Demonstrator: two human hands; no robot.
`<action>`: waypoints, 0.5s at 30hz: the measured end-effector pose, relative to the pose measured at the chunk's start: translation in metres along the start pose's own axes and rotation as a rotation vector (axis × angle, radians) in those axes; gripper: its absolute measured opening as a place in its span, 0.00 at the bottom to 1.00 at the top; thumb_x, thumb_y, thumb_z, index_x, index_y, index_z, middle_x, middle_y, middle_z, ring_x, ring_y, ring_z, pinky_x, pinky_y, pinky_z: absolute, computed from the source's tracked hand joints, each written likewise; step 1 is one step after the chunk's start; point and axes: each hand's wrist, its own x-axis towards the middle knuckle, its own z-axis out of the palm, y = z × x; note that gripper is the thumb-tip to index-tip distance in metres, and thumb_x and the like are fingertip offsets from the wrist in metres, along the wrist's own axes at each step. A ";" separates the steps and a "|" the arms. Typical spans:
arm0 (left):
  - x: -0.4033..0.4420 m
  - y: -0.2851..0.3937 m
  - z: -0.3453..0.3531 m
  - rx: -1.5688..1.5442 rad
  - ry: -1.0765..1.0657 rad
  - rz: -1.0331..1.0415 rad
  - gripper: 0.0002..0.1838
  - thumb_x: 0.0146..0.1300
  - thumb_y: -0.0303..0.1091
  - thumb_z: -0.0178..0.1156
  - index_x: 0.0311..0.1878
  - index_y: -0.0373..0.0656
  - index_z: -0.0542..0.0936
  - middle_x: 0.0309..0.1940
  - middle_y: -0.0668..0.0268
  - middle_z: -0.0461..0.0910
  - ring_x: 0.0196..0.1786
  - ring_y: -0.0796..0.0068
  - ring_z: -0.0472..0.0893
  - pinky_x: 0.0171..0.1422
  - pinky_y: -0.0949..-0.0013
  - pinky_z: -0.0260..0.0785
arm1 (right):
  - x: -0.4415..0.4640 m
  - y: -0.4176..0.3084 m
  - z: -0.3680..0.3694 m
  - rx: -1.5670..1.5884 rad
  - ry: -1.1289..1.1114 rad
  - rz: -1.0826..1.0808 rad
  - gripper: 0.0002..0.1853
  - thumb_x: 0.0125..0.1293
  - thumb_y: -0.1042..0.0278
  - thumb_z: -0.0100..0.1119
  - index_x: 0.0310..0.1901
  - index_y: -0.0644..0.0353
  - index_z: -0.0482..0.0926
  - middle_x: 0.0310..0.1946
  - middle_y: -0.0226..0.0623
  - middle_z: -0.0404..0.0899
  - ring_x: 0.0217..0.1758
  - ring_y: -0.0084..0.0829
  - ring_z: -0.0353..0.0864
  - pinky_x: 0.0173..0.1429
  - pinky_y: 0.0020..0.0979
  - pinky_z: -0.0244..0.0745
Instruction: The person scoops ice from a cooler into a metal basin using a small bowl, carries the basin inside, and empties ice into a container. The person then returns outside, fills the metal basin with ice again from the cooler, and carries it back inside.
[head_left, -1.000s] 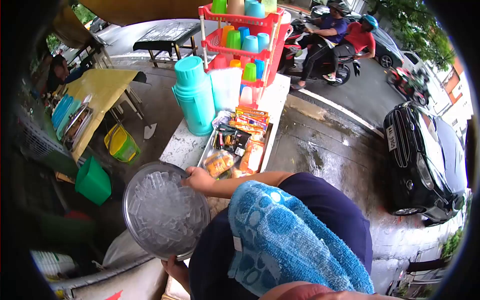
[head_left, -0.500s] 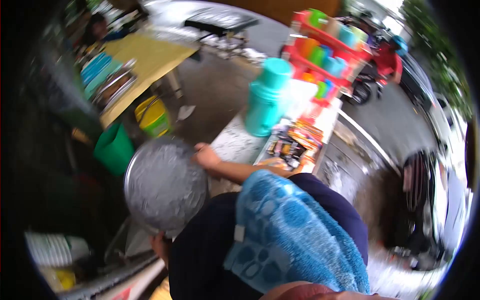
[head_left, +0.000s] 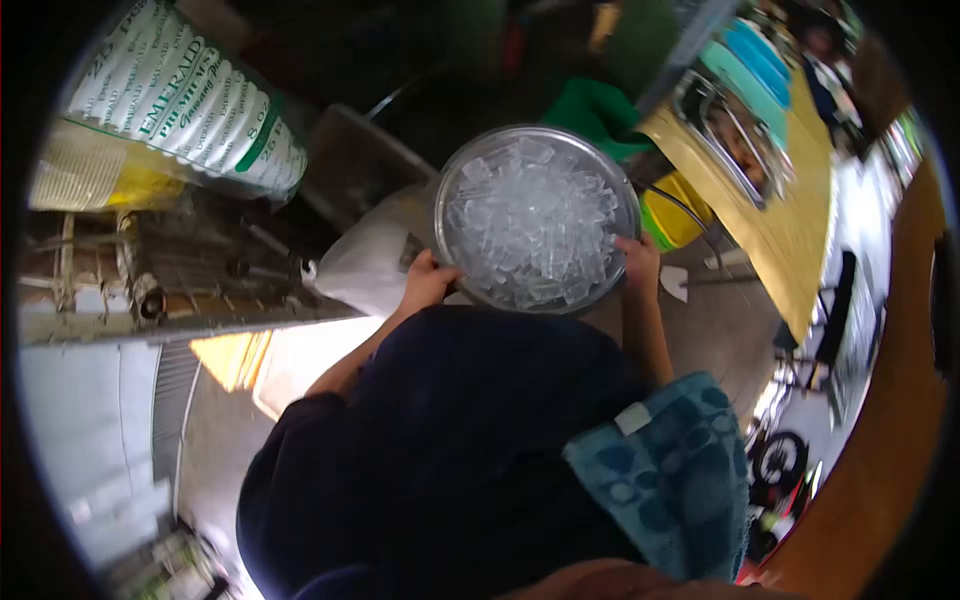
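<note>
A round metal bowl (head_left: pixel 455 262) full of clear ice pieces (head_left: pixel 535 215) is held level in front of my body. My left hand (head_left: pixel 428 282) grips its rim at the lower left, fingers partly hidden beneath. On the right side my right hand (head_left: pixel 640 262) is closed on the rim, thumb on top. A blue patterned towel (head_left: pixel 665 470) hangs over my dark shirt, below the right forearm. To the left of the bowl lies a whitish plastic bag (head_left: pixel 370 255).
Packs of paper cups (head_left: pixel 190 100) are at the upper left, above a ledge (head_left: pixel 200 325). A green bin (head_left: pixel 595 115) and a yellow bucket (head_left: pixel 675 212) stand behind the bowl. A yellow-topped table (head_left: pixel 800 240) with a metal tray (head_left: pixel 735 140) is at the right.
The view has swung away from the street, teal jug and red rack toward the cups and ledge. The bowl has turned along with my body, still in both hands.
</note>
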 end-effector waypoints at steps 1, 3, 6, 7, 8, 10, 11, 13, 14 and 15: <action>-0.003 0.002 0.005 -0.002 0.069 -0.014 0.09 0.43 0.18 0.58 0.30 0.37 0.73 0.23 0.67 0.75 0.25 0.78 0.74 0.27 0.75 0.65 | 0.010 -0.005 0.006 0.064 -0.056 0.059 0.12 0.44 0.77 0.52 0.34 0.67 0.73 0.29 0.36 0.77 0.31 0.29 0.76 0.37 0.28 0.70; -0.005 -0.015 0.021 -0.204 0.042 -0.012 0.10 0.45 0.19 0.57 0.33 0.39 0.75 0.27 0.67 0.78 0.28 0.77 0.74 0.32 0.76 0.65 | 0.035 -0.002 0.001 0.104 -0.180 0.136 0.11 0.45 0.78 0.51 0.34 0.68 0.74 0.30 0.36 0.77 0.30 0.29 0.76 0.37 0.27 0.70; -0.004 0.000 0.037 -0.229 0.156 -0.014 0.10 0.44 0.18 0.56 0.34 0.37 0.75 0.27 0.66 0.78 0.28 0.75 0.75 0.33 0.75 0.67 | 0.080 -0.007 0.005 -0.063 -0.233 0.181 0.11 0.46 0.79 0.50 0.34 0.67 0.74 0.29 0.37 0.77 0.30 0.28 0.75 0.39 0.27 0.69; -0.005 0.008 0.044 -0.238 0.202 -0.048 0.11 0.43 0.16 0.55 0.34 0.35 0.75 0.27 0.64 0.78 0.29 0.74 0.76 0.35 0.74 0.68 | 0.096 -0.007 0.007 -0.079 -0.264 0.205 0.11 0.46 0.79 0.50 0.34 0.67 0.74 0.29 0.37 0.77 0.30 0.28 0.75 0.39 0.27 0.69; -0.004 0.017 0.051 -0.270 0.229 -0.042 0.12 0.43 0.16 0.54 0.35 0.34 0.75 0.29 0.62 0.78 0.31 0.72 0.77 0.38 0.73 0.69 | 0.106 -0.014 0.018 -0.042 -0.291 0.213 0.11 0.45 0.79 0.50 0.35 0.67 0.73 0.30 0.37 0.76 0.30 0.28 0.74 0.39 0.27 0.69; 0.010 0.026 0.073 -0.339 0.314 -0.094 0.12 0.43 0.16 0.54 0.35 0.34 0.75 0.29 0.61 0.79 0.32 0.71 0.77 0.39 0.72 0.69 | 0.145 -0.019 0.029 -0.015 -0.331 0.263 0.12 0.45 0.80 0.51 0.35 0.68 0.73 0.30 0.37 0.76 0.31 0.29 0.74 0.39 0.27 0.68; 0.013 0.027 0.074 -0.399 0.360 -0.109 0.12 0.44 0.16 0.54 0.35 0.34 0.74 0.30 0.61 0.79 0.32 0.70 0.78 0.40 0.71 0.70 | 0.158 -0.018 0.039 -0.056 -0.359 0.274 0.13 0.44 0.80 0.51 0.36 0.68 0.73 0.31 0.38 0.76 0.31 0.29 0.74 0.39 0.27 0.69; 0.023 0.021 0.071 -0.434 0.396 -0.118 0.13 0.45 0.17 0.54 0.38 0.33 0.73 0.32 0.60 0.78 0.34 0.68 0.77 0.41 0.69 0.71 | 0.182 -0.010 0.059 -0.108 -0.409 0.285 0.14 0.43 0.80 0.52 0.37 0.69 0.73 0.32 0.38 0.76 0.31 0.30 0.74 0.39 0.27 0.69; 0.028 0.021 0.069 -0.474 0.445 -0.122 0.14 0.45 0.17 0.54 0.39 0.34 0.72 0.32 0.60 0.77 0.34 0.67 0.77 0.41 0.68 0.71 | 0.192 -0.004 0.070 -0.177 -0.430 0.301 0.15 0.42 0.80 0.52 0.37 0.69 0.72 0.32 0.39 0.76 0.32 0.30 0.74 0.38 0.28 0.69; 0.034 0.022 0.067 -0.519 0.493 -0.128 0.14 0.46 0.17 0.54 0.40 0.35 0.70 0.33 0.59 0.76 0.35 0.67 0.76 0.40 0.67 0.71 | 0.204 0.001 0.083 -0.250 -0.450 0.315 0.16 0.41 0.81 0.53 0.37 0.70 0.72 0.33 0.40 0.76 0.32 0.31 0.74 0.38 0.28 0.69</action>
